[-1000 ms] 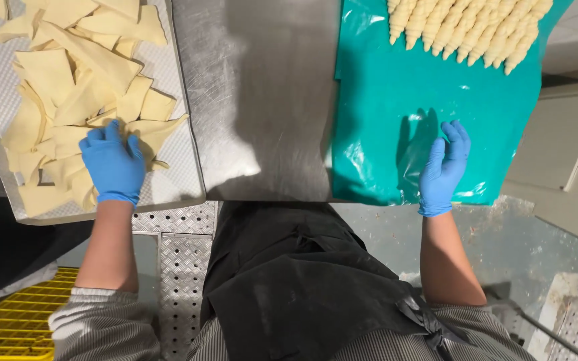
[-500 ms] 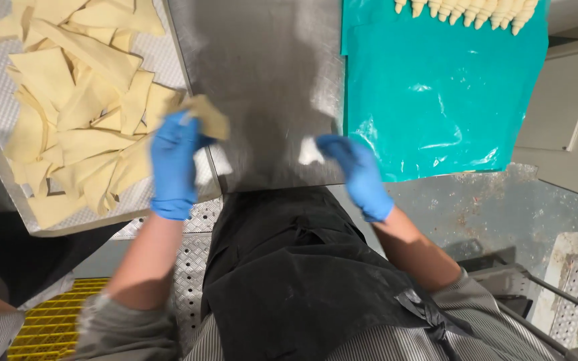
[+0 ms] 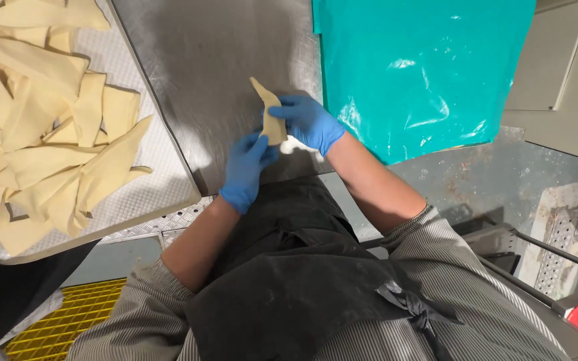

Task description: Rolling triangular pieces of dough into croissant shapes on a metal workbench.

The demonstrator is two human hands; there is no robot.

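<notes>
Both the left grip (image 3: 245, 170) and the right grip (image 3: 308, 122) wear thin blue disposable gloves ending at the wrists, while behind them finely striped grey-and-white sleeves are pushed up past the forearms, and a dark black apron with a knotted tie covers the torso.

A brushed steel table (image 3: 195, 73) lies beneath the fingers; yellow floor grating (image 3: 61, 317) shows lower left, beige cabinet panels (image 3: 556, 60) to the right.

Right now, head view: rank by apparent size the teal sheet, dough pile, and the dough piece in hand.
1. Teal sheet and dough pile: look alike, both cropped, unsure.
2. Dough piece, held by both hands, clearly smallest.
</notes>
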